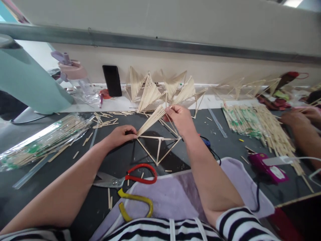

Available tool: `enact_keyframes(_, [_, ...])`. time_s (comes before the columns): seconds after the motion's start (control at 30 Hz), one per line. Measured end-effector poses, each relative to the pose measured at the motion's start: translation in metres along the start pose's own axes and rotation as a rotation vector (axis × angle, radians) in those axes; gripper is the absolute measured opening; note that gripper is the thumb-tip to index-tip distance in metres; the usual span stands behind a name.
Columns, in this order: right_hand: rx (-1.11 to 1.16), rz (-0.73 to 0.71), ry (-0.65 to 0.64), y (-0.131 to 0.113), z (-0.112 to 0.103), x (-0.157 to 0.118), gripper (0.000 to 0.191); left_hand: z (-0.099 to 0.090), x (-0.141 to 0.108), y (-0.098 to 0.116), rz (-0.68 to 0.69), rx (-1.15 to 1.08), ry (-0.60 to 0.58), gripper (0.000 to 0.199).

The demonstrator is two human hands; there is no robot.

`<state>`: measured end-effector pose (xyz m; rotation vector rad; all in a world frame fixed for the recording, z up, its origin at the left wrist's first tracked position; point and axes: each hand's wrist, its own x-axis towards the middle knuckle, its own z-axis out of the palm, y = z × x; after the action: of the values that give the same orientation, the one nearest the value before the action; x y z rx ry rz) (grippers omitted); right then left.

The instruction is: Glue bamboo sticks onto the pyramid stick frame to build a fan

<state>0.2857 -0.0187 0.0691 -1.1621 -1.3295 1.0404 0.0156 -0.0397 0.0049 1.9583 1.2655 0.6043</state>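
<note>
A frame of thin wooden sticks [157, 154] stands on the dark table, with a fan of sticks [152, 121] rising from its left corner. My left hand [126, 134] pinches the low left end of that fan, at the frame's corner. At the fan's upper end, my right hand [179, 118] has its fingers closed on the stick tips; whether it grips one loose stick or the frame itself is hidden. Nearer to me lie scissors [117, 182] with one red and one yellow handle, blades apart, partly over a lilac cloth [170, 194].
Behind my hands stand finished-looking stick structures [150, 92]. Bagged sticks [50, 137] lie left, more stick bundles [250, 124] right. A phone [112, 80], a bottle [77, 80] and a magenta device [268, 167] with a cable are around. Another person's hands [301, 117] work at far right.
</note>
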Motion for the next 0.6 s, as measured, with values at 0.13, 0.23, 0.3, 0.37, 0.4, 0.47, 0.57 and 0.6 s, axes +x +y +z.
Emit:
enact_keyframes(0.13, [-0.13, -0.037, 0.065, -0.0041, 0.002, -0.0053, 0.023, 0.0001, -0.0014, 0.0021, 0.008, 0.017, -0.006, 0.027])
enact_keyframes(0.23, [-0.197, -0.059, 0.096, -0.0051, 0.0032, -0.0073, 0.02, -0.0013, -0.0021, 0.0015, 0.011, 0.008, -0.015, 0.028])
enact_keyframes(0.3, [-0.217, -0.073, 0.103, -0.0046, 0.0034, -0.0077, 0.02, -0.0028, -0.0022, 0.0002, 0.028, 0.0, -0.028, 0.026])
enact_keyframes(0.37, [-0.238, -0.073, 0.105, -0.0039, 0.0031, -0.0077, 0.021, -0.0041, -0.0023, -0.0009, 0.054, 0.004, -0.031, 0.022])
enact_keyframes(0.4, [-0.246, -0.069, 0.105, -0.0036, 0.0029, -0.0077, 0.021, -0.0046, -0.0024, -0.001, 0.065, 0.01, -0.026, 0.021])
enact_keyframes(0.47, [-0.252, -0.065, 0.109, -0.0034, 0.0025, -0.0078, 0.022, -0.0048, -0.0026, -0.0009, 0.088, 0.016, -0.022, 0.02])
enact_keyframes(0.57, [-0.234, -0.062, 0.112, -0.0037, 0.0023, -0.0081, 0.024, -0.004, -0.0029, -0.0005, 0.101, 0.011, -0.041, 0.019])
enact_keyframes(0.6, [-0.227, -0.062, 0.109, -0.0039, 0.0024, -0.0082, 0.025, -0.0035, -0.003, -0.0006, 0.095, 0.006, -0.047, 0.02])
